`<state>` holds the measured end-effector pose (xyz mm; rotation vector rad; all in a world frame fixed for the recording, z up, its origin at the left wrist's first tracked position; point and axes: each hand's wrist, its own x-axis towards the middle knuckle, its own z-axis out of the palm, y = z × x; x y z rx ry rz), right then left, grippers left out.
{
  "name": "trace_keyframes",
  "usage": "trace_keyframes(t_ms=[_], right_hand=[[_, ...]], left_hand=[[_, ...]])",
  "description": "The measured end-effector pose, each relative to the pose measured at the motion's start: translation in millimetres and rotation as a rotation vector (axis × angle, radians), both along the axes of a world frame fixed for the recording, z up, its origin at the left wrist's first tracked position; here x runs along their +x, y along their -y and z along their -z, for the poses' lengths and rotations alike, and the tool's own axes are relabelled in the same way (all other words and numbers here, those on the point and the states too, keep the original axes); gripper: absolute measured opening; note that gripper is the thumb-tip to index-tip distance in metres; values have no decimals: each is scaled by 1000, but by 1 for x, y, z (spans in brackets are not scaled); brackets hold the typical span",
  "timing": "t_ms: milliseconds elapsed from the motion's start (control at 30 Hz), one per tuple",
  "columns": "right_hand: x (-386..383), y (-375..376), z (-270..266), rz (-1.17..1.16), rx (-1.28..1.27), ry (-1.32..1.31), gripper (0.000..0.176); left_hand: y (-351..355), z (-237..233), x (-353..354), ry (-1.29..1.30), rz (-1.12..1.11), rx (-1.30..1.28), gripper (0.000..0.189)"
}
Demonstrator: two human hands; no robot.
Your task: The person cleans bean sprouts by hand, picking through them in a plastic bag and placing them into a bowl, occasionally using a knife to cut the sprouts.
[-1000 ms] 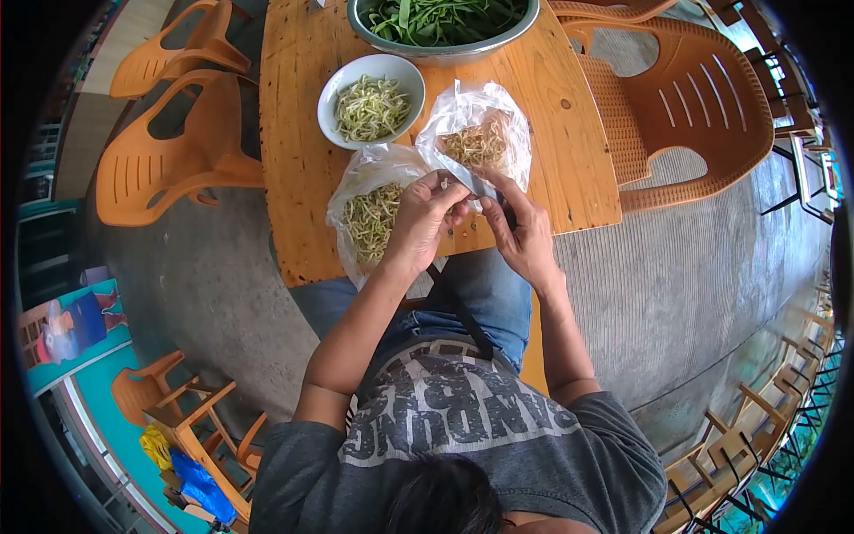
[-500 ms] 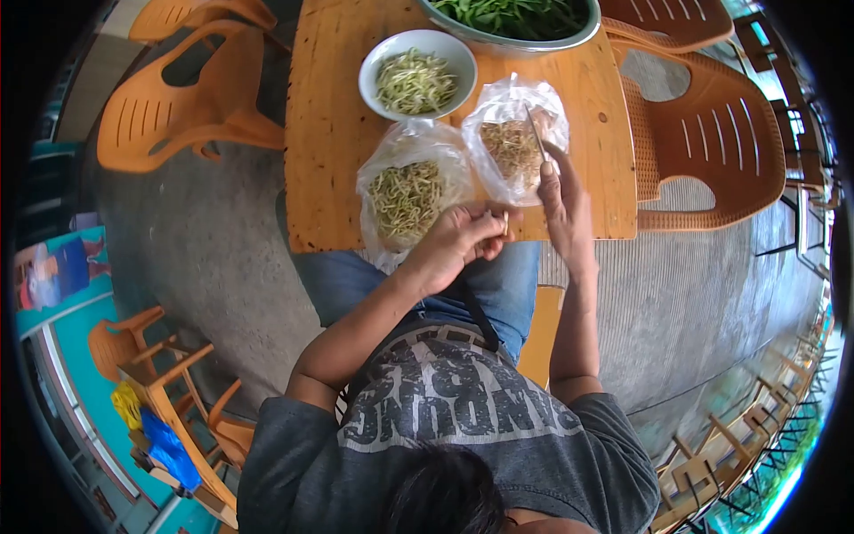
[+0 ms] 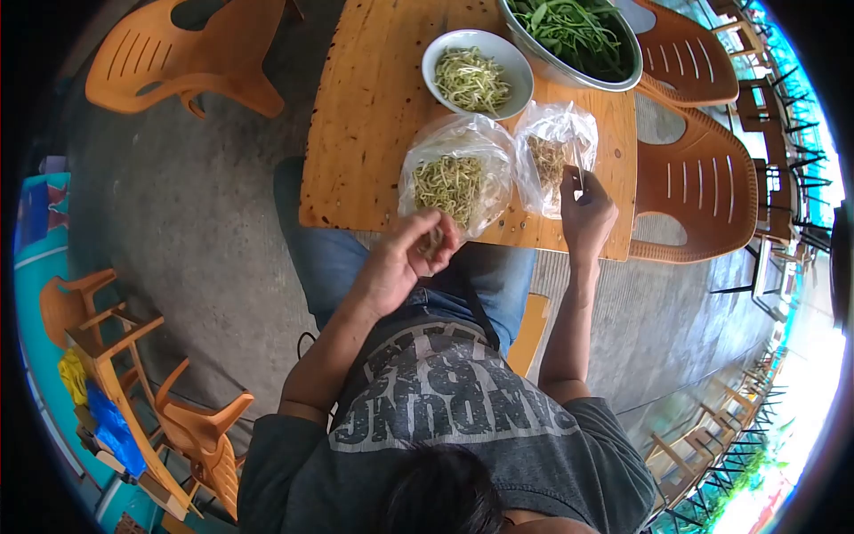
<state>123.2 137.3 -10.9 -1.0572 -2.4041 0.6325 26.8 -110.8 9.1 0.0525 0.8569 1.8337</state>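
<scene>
My left hand is at the front edge of the table, by the larger plastic bag of bean sprouts. Its fingers are curled, and whatever they hold is too small to make out. My right hand grips a small knife, its blade pointing away from me over a smaller plastic bag with brownish scraps inside. Behind the bags stands a white bowl of pale sprouts.
A large basin of green leafy vegetables sits at the back right of the wooden table. Orange chairs flank the table. My legs in jeans are under its front edge.
My left hand has moved left and toward the larger bag, away from my right hand. The knife is now lower over the smaller bag. The view has shifted.
</scene>
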Motion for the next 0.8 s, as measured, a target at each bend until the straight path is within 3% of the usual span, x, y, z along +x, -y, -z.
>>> trace_keyframes(t_ms=[33, 167, 267, 433, 567, 800], right_hand=[[-3, 9, -7, 38, -40, 42, 12], [-22, 22, 1, -147, 250, -196, 13], [-29, 28, -9, -104, 118, -166, 14], [-47, 66, -7, -358, -113, -134, 17], [-64, 89, 10, -398, -48, 75, 29], [-69, 86, 19, -379, -101, -3, 26]], left_hand=[[5, 1, -5, -4, -64, -26, 26], [21, 12, -24, 1, -186, -11, 23], [30, 15, -26, -7, -224, -10, 22], [36, 27, -17, -33, -248, -119, 22], [31, 25, -11, -24, -247, -118, 21], [24, 25, -10, -150, -197, -124, 21]])
